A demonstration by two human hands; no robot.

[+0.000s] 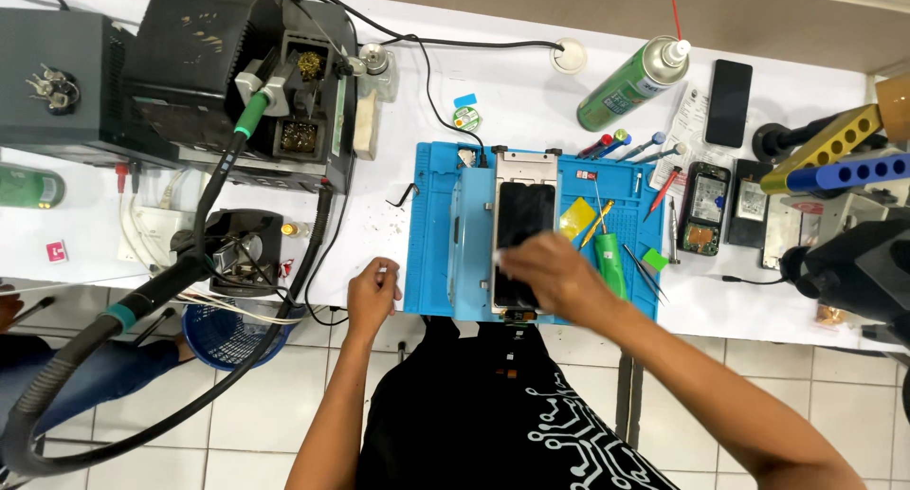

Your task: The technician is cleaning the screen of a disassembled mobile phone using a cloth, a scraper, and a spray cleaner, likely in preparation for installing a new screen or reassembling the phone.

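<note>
On the blue silicone repair mat [431,263] at the front edge of the white workbench [531,92], the black-screened phone in its silver metal frame [523,210] lies flat, long side running away from me. My right hand [548,274] sits over its lower half, fingers curled down onto the glass and pinching something small and white at the tips (a wipe or swab, I can't tell which, it's blurred). My left hand [372,294] rests off the mat's left edge on the bare bench, loosely closed, with perhaps a small white bit between the fingers; it isn't touching the phone.

The risk as I judge it: nothing steadies the frame. If my right hand presses or rubs hard, the phone could skate across the mat towards the green-handled tool [611,263] and the yellow plastic pick [575,217] just to its right, or off the near edge, which is close. Too much pressure on a loose screen could crack it. Grit from the bench (there are specks about) could scratch the glass. The hot-air station's thick black hose [142,310] hangs well to the left, clear of both hands.
</note>
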